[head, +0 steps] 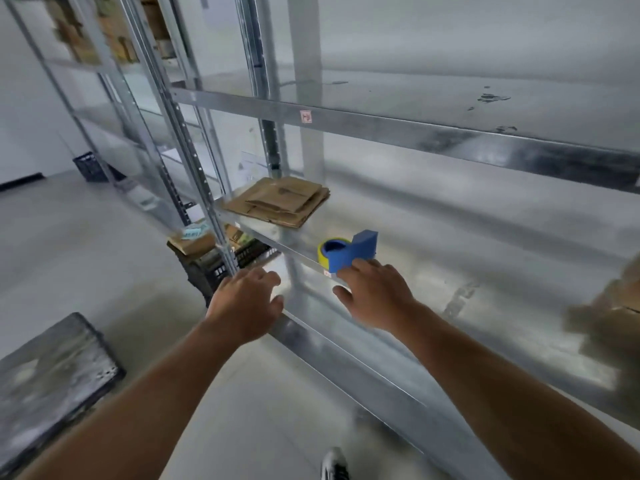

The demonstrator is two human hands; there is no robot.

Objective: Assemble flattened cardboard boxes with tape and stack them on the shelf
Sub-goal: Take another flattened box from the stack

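A stack of flattened brown cardboard boxes (278, 201) lies at the left end of the metal shelf (467, 244). To its right, at the shelf's front edge, stands a blue tape dispenser (348, 251) with a yellow roll. My right hand (372, 292) reaches to it, fingertips touching its near side, fingers spread, not closed around it. My left hand (247, 301) hovers open in front of the shelf's upright post, below and short of the cardboard stack. Blurred brown boxes (613, 317) sit on the shelf at the far right.
A higher shelf board (398, 128) overhangs the working shelf. Dark crates with cardboard (204, 258) stand on the floor under the shelf's left end. A dark crate (45, 379) sits at lower left, another (90, 167) far back. My shoe (334, 465) shows at the bottom.
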